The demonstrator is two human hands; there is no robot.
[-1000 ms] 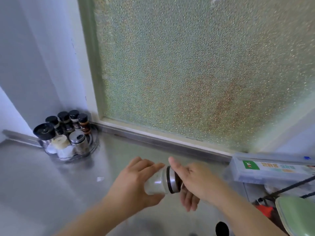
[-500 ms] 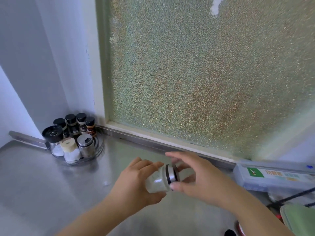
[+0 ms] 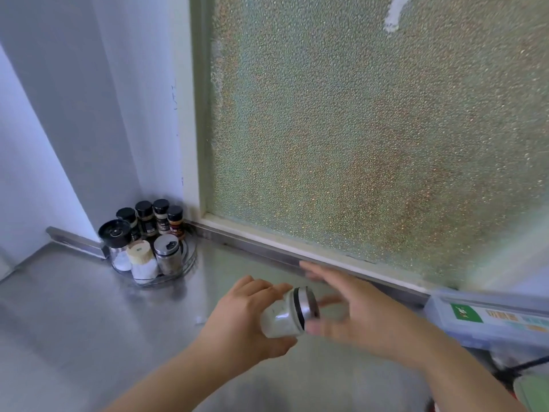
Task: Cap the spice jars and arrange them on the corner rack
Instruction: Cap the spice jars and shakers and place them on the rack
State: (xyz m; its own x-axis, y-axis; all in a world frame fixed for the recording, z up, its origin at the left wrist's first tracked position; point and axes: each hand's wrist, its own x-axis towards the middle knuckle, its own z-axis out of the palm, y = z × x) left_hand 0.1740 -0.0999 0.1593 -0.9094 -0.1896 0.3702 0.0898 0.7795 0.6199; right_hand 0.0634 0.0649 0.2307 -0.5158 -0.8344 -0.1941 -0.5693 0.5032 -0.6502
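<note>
Two hands, left hand (image 3: 240,325) gripping capped jar (image 3: 286,315), rack (image 3: 190,257) well apart

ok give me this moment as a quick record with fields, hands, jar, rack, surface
left hand: left hand grips the glass jar, held tilted on its side above the counter
jar: silver cap on, black ring beneath it, pale contents inside
right hand: right hand beside the cap, fingers spread and blurred, holding nothing
rack: round corner rack in the corner, holding seven capped jars
surface: steel counter
backdrop: frosted window
task state: held jar capped, not yet on the rack
</note>
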